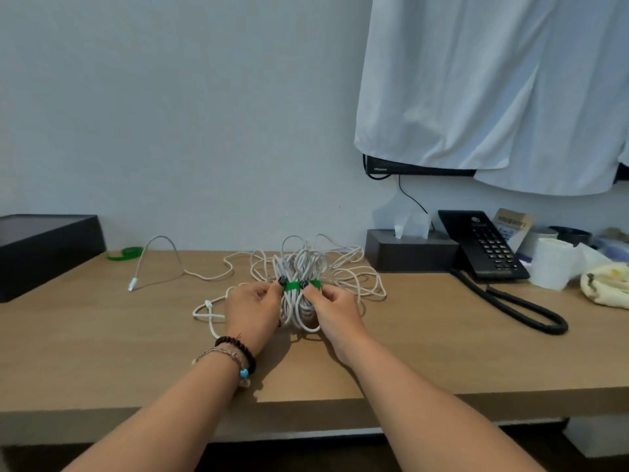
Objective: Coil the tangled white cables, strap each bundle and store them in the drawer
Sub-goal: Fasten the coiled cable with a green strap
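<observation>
A coiled bundle of white cable [299, 301] is held upright on the worktop [102, 335] between the two hands. The left hand [253, 306] is closed round the bundle's left side, its thumb and forefinger pinching the green strap [292, 285] that crosses the bundle's waist. The right hand [335, 306] pinches the strap's free end on the other side, the fingertips of both hands almost meeting over the strap. The strapping step appears to be in hand, and the strap does not yet look fully closed.

Beyond the hands, a loose tangle of white cable [354, 270] lies spread on the worktop, apparently uncoiled. A further cable end with its plug [132, 284] lies well to the left of the left hand, and a roll of green strap [124, 252] sits farther left and back. No drawer can be made out.

Several risks may be judged from here. If the pinch on the strap were loosened before its end is pressed down, the loops could spring apart and the coil would be lost. Whether the loose strands just behind the bundle belong to it cannot be told; if one were caught under the strap, two cables would be bound together. A strap closed too slackly could slip off when the bundle is carried. To the right of the right hand, the telephone [483, 247] and its cord [531, 315] lie well apart and seem unlikely to be snagged.
</observation>
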Tool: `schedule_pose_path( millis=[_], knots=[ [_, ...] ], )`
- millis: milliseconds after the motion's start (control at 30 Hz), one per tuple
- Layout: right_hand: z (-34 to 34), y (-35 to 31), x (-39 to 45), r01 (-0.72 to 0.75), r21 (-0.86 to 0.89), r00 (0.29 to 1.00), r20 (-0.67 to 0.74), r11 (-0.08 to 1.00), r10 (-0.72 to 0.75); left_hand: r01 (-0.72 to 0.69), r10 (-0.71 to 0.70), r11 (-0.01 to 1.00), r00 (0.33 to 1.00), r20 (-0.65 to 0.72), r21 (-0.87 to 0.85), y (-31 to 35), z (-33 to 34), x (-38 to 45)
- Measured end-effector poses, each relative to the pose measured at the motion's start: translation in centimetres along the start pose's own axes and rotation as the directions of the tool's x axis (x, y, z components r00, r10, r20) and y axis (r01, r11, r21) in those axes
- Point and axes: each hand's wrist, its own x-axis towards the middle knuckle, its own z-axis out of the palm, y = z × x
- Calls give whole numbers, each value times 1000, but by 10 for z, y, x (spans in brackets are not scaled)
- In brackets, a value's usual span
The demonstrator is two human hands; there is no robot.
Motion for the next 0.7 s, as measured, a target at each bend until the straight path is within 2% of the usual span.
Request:
schedule_pose_path(
  millis=[67, 133, 267, 400, 533, 700],
  knots=[
    [1, 1, 10, 3, -35, 1000, -6, 999, -3, 82, -79, 995, 995, 60, -52, 2, 2, 7],
    [0, 2, 30, 18, -53, 1000, -5, 998, -19, 112, -100, 990, 987, 122, -89, 8, 8, 21],
    [-7, 3, 60, 59, -70, 998, -7, 996, -59, 20, -8, 997, 988, 152, -79, 13, 22, 45],
    [-17, -5, 86, 57, -37, 998, 22, 998, -57, 21, -1, 995, 977, 214, -96, 13, 27, 70],
    [-28, -26, 104, -70, 65, 995, 74, 995, 65, 57, -21, 991, 958, 285, -117, 32, 25, 88],
    [-35, -68, 119, -267, 156, 963, 64, 951, 260, 279, -212, 945, 919, 333, -170, 73, 23, 98]
  ],
)
